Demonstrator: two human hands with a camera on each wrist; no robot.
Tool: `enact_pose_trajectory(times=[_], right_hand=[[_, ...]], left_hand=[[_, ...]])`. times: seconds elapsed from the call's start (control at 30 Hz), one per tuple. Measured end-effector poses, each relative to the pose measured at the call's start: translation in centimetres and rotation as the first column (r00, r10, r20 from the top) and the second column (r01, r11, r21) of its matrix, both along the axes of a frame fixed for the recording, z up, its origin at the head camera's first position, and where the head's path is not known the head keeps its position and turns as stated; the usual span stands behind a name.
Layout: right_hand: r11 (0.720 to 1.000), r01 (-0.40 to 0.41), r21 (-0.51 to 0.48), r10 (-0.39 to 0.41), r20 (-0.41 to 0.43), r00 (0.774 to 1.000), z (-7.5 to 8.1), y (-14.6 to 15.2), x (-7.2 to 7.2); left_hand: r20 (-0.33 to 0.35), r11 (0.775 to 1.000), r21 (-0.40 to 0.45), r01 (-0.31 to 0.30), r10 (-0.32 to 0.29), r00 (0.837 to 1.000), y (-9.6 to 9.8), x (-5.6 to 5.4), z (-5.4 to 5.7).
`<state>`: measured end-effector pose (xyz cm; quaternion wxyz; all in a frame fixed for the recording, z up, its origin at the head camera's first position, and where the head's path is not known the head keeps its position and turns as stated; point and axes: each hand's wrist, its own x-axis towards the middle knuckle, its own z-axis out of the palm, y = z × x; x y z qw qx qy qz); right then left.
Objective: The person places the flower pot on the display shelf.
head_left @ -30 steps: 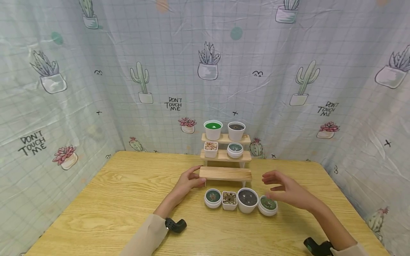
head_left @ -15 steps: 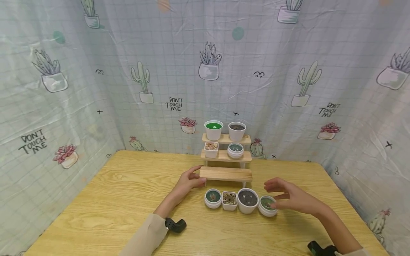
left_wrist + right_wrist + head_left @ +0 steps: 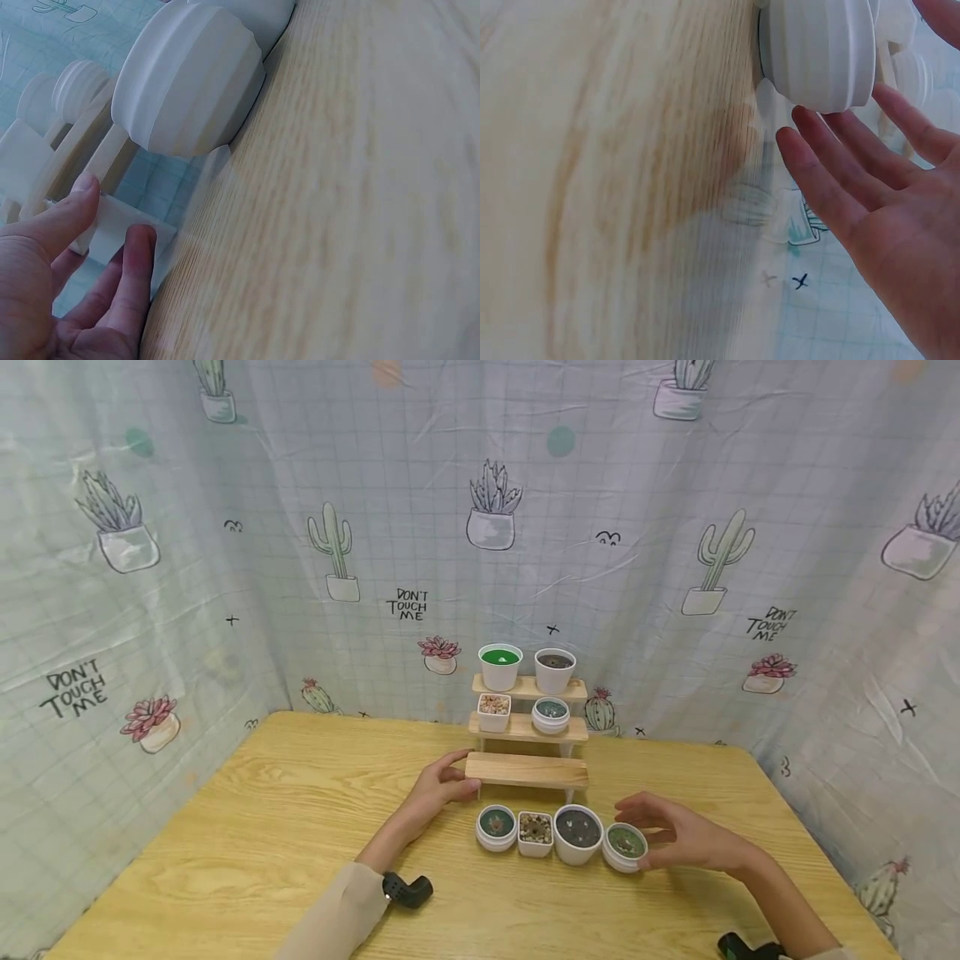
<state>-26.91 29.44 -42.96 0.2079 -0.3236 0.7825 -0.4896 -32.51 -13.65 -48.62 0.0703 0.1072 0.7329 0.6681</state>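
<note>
Green-topped pot point(image 3: 626, 841) sits on the table point(image 3: 225, 827) just R of the dark-topped pot point(image 3: 577, 828), w/ R hand point(image 3: 690, 835) round its R side, fingers spread; can't tell if they touch. L hand point(image 3: 431, 789) pinches L end of the wooden stand point(image 3: 525, 769), lowest step, btwn thumb & fingers.

On the bench point(image 3: 247, 827), a row of four pots point(image 3: 566, 845) stands before a three-step stand point(image 3: 527, 769), whose middle step point(image 3: 521, 727) and top step point(image 3: 528, 688) each bear two more pots point(image 3: 551, 718), with the left hand point(image 3: 429, 790) at the stand's left end and the right hand point(image 3: 696, 840) at the row's right end.
</note>
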Motion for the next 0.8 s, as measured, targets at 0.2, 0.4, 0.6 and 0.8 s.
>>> enact_pose_trajectory(times=[0.2,0.4,0.6,0.8], right_hand=[[1.0,-0.028,-0.008,0.028,0.017,0.999,-0.14,0.13,-0.04],[0.999,-0.027,0.019,0.026,0.022,0.999,-0.47,0.19,-0.22],[0.999,-0.031,0.042,0.029,0.059,0.998,-0.51,0.01,-0.18],[0.998,-0.042,0.036,0.04,0.075,0.996,-0.72,-0.07,-0.06]], left_hand=[[-0.006,1.0,-0.008,0.001,-0.001,1.0,-0.03,-0.09,-0.19],[-0.005,1.0,-0.009,-0.005,0.005,1.0,-0.01,-0.06,-0.3],[-0.005,1.0,-0.011,-0.008,0.008,1.0,0.01,-0.11,-0.31],[-0.003,1.0,-0.006,-0.003,0.003,1.0,0.02,-0.13,-0.29]])
